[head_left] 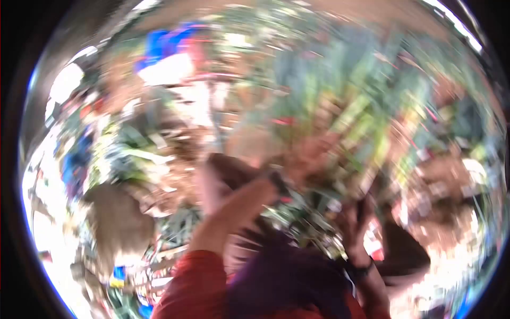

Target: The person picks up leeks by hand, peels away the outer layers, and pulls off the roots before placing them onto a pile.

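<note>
Left hand (314,154) and right hand (351,222) are near leaves (348,114), any writing blurred.

Leafy greens (340,80): smearing into curved streaks, leaf edges dissolving, yet bright light is washing over them.
White sheet (167,70): glaring away to the left of the greens, losing nearly all its detail.
Left hand (313,154) and right hand (355,226): blurring just below the greens, finger outlines softening.
Purple cloth (287,279): sinking into dark tones well below the greens, its folds barely showing.
Ground (446,223): blowing out in white patches below and right of the greens.
Round frame edge: bending everything around the greens, blue-violet fringing glowing far left, black corners closing in.
</note>
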A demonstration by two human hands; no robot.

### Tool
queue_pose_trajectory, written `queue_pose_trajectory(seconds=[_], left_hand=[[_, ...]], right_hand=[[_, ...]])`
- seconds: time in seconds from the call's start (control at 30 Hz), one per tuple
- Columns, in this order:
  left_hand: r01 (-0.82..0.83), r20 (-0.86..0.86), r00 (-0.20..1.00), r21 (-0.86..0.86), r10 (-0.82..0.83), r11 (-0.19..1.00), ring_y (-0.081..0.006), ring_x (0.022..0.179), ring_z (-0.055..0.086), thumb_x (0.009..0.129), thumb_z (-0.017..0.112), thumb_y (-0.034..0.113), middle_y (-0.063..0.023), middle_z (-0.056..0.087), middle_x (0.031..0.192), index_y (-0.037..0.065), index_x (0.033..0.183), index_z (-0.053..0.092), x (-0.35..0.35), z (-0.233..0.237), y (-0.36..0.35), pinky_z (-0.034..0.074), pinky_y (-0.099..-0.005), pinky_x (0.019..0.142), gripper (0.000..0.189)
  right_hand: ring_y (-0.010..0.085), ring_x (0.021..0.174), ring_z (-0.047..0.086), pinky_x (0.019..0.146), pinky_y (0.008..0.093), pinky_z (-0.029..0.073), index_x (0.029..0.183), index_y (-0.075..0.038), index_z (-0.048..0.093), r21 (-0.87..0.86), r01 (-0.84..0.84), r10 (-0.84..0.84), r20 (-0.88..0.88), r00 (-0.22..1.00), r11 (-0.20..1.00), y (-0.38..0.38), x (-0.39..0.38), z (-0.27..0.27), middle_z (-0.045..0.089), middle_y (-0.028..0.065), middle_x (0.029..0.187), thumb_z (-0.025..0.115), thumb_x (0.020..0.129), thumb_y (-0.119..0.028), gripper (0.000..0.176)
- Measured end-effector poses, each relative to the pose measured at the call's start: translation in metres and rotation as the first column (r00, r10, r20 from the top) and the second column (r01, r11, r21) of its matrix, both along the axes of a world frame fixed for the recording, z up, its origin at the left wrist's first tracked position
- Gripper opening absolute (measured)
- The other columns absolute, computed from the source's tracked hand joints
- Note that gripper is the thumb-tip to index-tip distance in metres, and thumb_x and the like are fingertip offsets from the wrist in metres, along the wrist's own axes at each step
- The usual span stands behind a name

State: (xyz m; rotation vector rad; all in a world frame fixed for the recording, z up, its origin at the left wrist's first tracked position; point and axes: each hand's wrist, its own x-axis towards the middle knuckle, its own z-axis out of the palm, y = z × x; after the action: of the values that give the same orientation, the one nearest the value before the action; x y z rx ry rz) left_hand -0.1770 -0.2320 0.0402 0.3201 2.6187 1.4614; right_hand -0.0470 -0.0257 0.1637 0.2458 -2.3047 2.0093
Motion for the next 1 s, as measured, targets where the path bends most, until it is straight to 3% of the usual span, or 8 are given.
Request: queue_pose_trajectory(seconds=[0.1, 0.2, 0.4, 0.5, 0.6, 0.77, 0.8, 1.0], left_hand=[[0.165, -0.349, 0.934, 0.224, -0.079, 0.961, -0.0228, 0.116, 0.044, 0.097, 0.053, 0.023, -0.0095, 0.049, 0.13, 0.01, 0.135, 0.05, 0.031, 0.06, 0.047, 0.034, -0.0378, 0.099, 0.04], [-0.154, 0.122, 0.988, 0.849, 0.094, 0.506, -0.0165, 0.083, 0.067, 0.098, 0.055, 0.032, -0.0078, 0.063, 0.107, 0.008, 0.136, 0.046, 0.031, 0.103, 0.102, 0.057, -0.0294, 0.072, 0.046], [-0.295, 0.301, 0.954, 0.934, -0.003, -0.201, -0.0213, 0.068, 0.067, 0.099, 0.053, 0.028, -0.0134, 0.066, 0.096, 0.005, 0.12, 0.047, 0.053, 0.119, 0.102, 0.058, -0.031, 0.056, 0.032], [-0.21, 0.15, 0.972, 0.897, 0.18, 0.389, -0.0289, 0.079, 0.07, 0.1, 0.048, 0.016, -0.016, 0.068, 0.097, 0.004, 0.116, 0.055, 0.046, 0.058, 0.101, 0.057, -0.0374, 0.059, 0.022], [-0.03, -0.482, 0.876, -0.012, 0.02, 0.999, -0.0345, 0.087, 0.068, 0.096, 0.05, 0.016, -0.0186, 0.068, 0.096, 0.004, 0.119, 0.058, 0.076, 0.021, 0.068, 0.054, -0.0409, 0.073, 0.027], [-0.131, -0.346, 0.842, 0.613, 0.414, 0.779, -0.031, 0.096, 0.066, 0.099, 0.047, 0.036, -0.0176, 0.063, 0.114, 0.0, 0.13, 0.05, 0.089, 0.119, 0.039, 0.055, -0.0383, 0.082, 0.047], [-0.038, -0.066, 0.966, 0.921, 0.251, 0.387, -0.0271, 0.094, 0.067, 0.1, 0.046, 0.04, -0.0157, 0.064, 0.114, 0.001, 0.129, 0.051, 0.09, 0.155, 0.038, 0.056, -0.0363, 0.079, 0.049], [0.014, 0.003, 0.995, 0.987, -0.1, 0.163, -0.0057, 0.05, 0.044, 0.1, 0.042, 0.05, 0.0023, 0.046, 0.067, 0.006, 0.113, 0.057, 0.112, 0.197, 0.031, 0.041, -0.0211, 0.042, 0.048]], right_hand=[[0.0117, 0.065, 0.05, 0.058, 0.0262, 0.043, 0.108, -0.005, 0.054, 0.241, 0.023, -0.042, 0.072, 0.997, 0.97, 0.014, 0.034, -0.088, 0.052, 0.0004, 0.074, 0.054, 0.095, -0.011, 0.014], [0.03, 0.082, 0.059, 0.074, 0.0401, 0.048, 0.132, 0.007, 0.042, 0.545, -0.166, 0.096, 0.156, 0.983, 0.822, 0.013, 0.035, -0.104, 0.06, 0.0228, 0.096, 0.059, 0.087, -0.008, 0.05], [0.0168, 0.1, 0.056, 0.089, 0.0327, 0.045, 0.128, 0.003, 0.049, -0.045, -0.274, 0.271, -0.065, 0.96, 0.961, -0.006, 0.008, -0.078, 0.06, 0.0115, 0.115, 0.052, 0.096, -0.008, 0.034], [0.0158, 0.084, 0.056, 0.074, 0.0312, 0.047, 0.122, 0.003, 0.052, 0.058, -0.075, 0.085, -0.197, 0.977, 0.995, 0.003, -0.003, -0.088, 0.061, 0.0087, 0.1, 0.051, 0.098, -0.011, 0.028], [0.0145, 0.07, 0.051, 0.06, 0.0298, 0.044, 0.11, 0.004, 0.054, 0.128, -0.066, 0.09, -0.196, 0.976, 0.99, 0.003, 0.011, -0.024, 0.057, 0.0062, 0.085, 0.051, 0.098, -0.012, 0.02], [0.0159, 0.067, 0.05, 0.057, 0.0322, 0.043, 0.107, 0.007, 0.051, 0.282, -0.076, 0.107, -0.096, 0.99, 0.956, 0.013, 0.01, -0.053, 0.057, 0.0106, 0.082, 0.052, 0.096, -0.008, 0.019], [0.0163, 0.067, 0.05, 0.058, 0.0333, 0.043, 0.109, 0.007, 0.051, 0.324, -0.06, 0.131, -0.202, 0.971, 0.944, 0.008, 0.017, -0.059, 0.057, 0.0109, 0.082, 0.053, 0.095, -0.008, 0.02], [0.0168, 0.064, 0.054, 0.056, 0.0329, 0.043, 0.118, 0.004, 0.051, 0.18, -0.334, 0.374, -0.281, 0.884, 0.925, -0.007, 0.037, -0.06, 0.06, 0.01, 0.082, 0.058, 0.089, -0.007, 0.032]])
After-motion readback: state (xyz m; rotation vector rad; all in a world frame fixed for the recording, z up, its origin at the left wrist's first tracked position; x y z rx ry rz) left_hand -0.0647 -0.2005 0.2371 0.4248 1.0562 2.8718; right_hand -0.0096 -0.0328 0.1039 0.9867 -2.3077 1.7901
